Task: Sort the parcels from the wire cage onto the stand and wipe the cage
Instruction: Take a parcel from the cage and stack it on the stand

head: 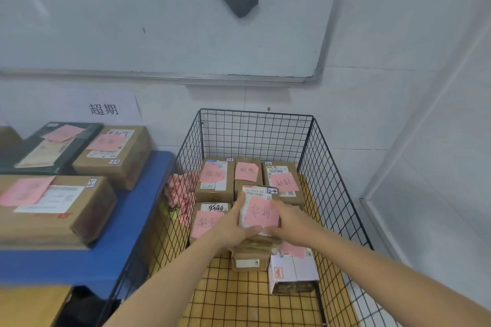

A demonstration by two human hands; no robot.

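left hand (233,228) and right hand (289,220) grip a parcel (261,211) in the wire cage (255,135)
the parcel sits mid-frame, both hands curled round its sides. a few boxes (117,156) lie on the blue stand (127,220) at left; several more wait in the cage, and wiping seems not yet begun.

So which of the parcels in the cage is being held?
The parcel tagged 2-4: the left hand and the right hand grip its two sides. Nothing else is gripped.
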